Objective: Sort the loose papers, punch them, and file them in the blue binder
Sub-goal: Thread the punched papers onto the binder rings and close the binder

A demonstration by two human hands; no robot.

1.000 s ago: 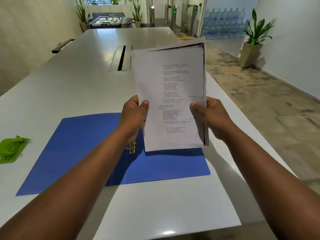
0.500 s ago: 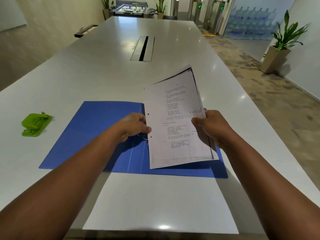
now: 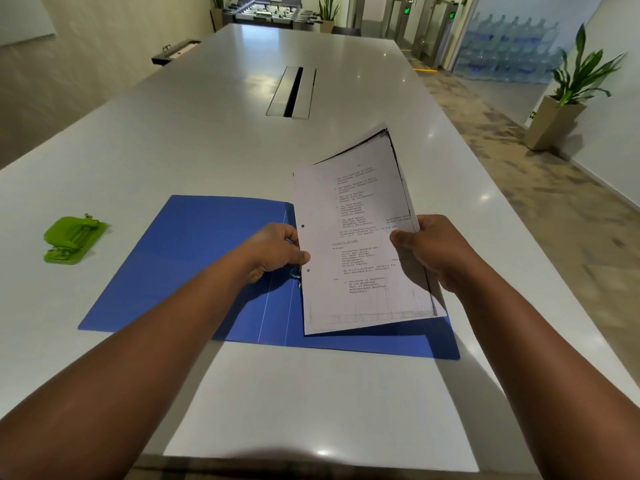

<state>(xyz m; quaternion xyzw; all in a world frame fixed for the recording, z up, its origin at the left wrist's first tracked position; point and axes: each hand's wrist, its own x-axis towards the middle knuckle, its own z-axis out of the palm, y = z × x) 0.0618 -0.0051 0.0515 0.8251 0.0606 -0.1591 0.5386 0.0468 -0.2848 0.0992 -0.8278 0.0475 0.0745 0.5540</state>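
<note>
Two forearms reach from the near edge of the white table (image 3: 346,403) toward its middle. The blue binder (image 3: 194,271) lies open and flat on the table, its near edge parallel to the table's near edge. The left hand (image 3: 273,252) sits over the binder's spine, fingers curled, thumb tip pressed on the left margin of the stack of papers (image 3: 360,237) between its two punched holes; a metal ring (image 3: 295,273) shows just below that thumb. The right hand (image 3: 427,251) pinches the stack's right edge, thumb on the printed face, fingers behind. The stack is held tilted above the binder's right half, top corner pointing away. A green hole punch (image 3: 71,239) rests near the table's left edge, well apart from the binder. Beyond, a cable slot (image 3: 292,91) lies along the table's centre line.
</note>
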